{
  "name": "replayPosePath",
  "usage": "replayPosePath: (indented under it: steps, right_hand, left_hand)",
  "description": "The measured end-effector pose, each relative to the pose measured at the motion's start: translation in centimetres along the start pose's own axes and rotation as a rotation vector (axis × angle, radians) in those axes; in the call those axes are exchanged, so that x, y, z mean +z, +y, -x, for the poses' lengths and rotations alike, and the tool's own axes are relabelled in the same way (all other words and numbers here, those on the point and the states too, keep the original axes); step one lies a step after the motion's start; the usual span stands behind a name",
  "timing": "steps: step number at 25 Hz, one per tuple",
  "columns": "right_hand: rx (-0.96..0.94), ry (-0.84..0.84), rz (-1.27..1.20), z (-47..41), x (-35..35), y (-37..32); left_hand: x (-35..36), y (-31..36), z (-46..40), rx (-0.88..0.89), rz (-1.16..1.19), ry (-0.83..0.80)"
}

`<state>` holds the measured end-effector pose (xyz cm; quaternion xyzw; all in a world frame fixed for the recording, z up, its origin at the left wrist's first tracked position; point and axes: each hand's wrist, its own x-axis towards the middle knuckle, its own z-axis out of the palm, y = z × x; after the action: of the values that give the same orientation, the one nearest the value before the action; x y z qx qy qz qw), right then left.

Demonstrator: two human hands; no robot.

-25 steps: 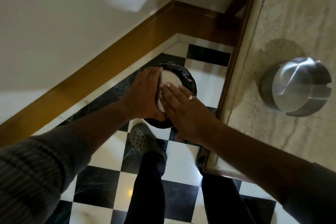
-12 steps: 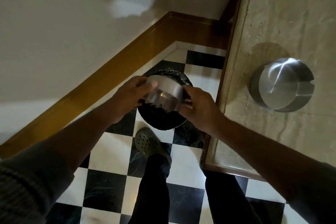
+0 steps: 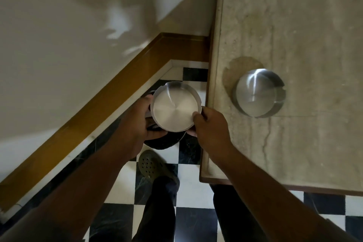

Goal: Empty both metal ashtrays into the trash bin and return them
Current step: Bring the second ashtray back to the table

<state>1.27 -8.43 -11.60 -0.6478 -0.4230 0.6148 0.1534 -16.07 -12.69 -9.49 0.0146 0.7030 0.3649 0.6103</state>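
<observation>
From the head camera, I hold one metal ashtray [image 3: 175, 107] between both hands, open side up, its pale brushed inside facing me. My left hand [image 3: 135, 124] grips it at its nine o'clock edge, fingers curled around and under the wall. My right hand [image 3: 211, 124] pinches the rim at about four o'clock, thumb on top and fingers tucked below. The ashtray hangs directly above the trash bin [image 3: 165, 142], whose dark round mouth shows only at the ashtray's six o'clock side, standing on the checkered floor [image 3: 196, 220] in the corner by the wooden skirting [image 3: 121, 88].

At three o'clock from the held ashtray, well apart from it, the second metal ashtray [image 3: 258, 93] rests on the marble tabletop [image 3: 314, 35], notches in its rim toward its three o'clock. A round pale stain [image 3: 238, 68] lies just beside it at eleven o'clock. My shoe [image 3: 152, 165] sits at six o'clock from the bin.
</observation>
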Motion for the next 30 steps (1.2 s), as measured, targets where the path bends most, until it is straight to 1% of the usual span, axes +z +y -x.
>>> replayPosePath:
  steps: [2, 4, 6, 9, 12, 13, 15, 18, 21, 26, 30]
  right_hand:
    - [-0.045, 0.03, 0.044, 0.3, -1.7, -1.2]
    - [-0.099, 0.071, 0.077, 0.5, -4.5, -2.8]
    - [-0.127, 0.105, 0.055, 0.5, -7.2, -4.1]
    - [-0.114, 0.176, 0.011, 0.7, -12.6, -5.3]
    - [-0.074, 0.251, 0.023, 0.5, -17.9, -5.4]
    - [-0.065, 0.272, 0.022, 0.3, -19.8, -5.2]
    - [-0.051, 0.309, 0.032, -0.1, -22.8, -4.5]
    - [-0.033, 0.347, 0.058, -0.7, -27.2, -2.7]
    - [0.008, 0.367, 0.085, -1.8, -30.3, -0.5]
    - [0.012, 0.385, 0.185, -3.5, -31.8, 1.4]
    - [-0.001, 0.379, 0.249, -5.0, -31.6, 1.7]
  left_hand:
    - [1.6, 1.0, 1.0, 0.006, 0.058, 0.032]
    - [4.0, 2.4, 2.1, 0.049, 0.071, -0.001]
    - [6.7, 3.5, 3.3, 0.132, 0.029, -0.023]
    - [12.3, 4.3, 5.3, 0.288, -0.037, -0.057]
    - [18.1, 4.6, 6.4, 0.374, -0.185, -0.065]
    - [20.0, 4.6, 6.8, 0.387, -0.176, -0.067]
    - [23.3, 4.0, 7.2, 0.374, -0.124, -0.088]
    - [27.4, 1.8, 7.5, 0.371, -0.125, -0.098]
    - [30.5, -0.7, 7.3, 0.405, -0.205, -0.113]
    - [32.9, -3.0, 6.5, 0.376, -0.365, -0.093]
    - [33.5, -3.6, 5.6, 0.376, -0.394, -0.067]
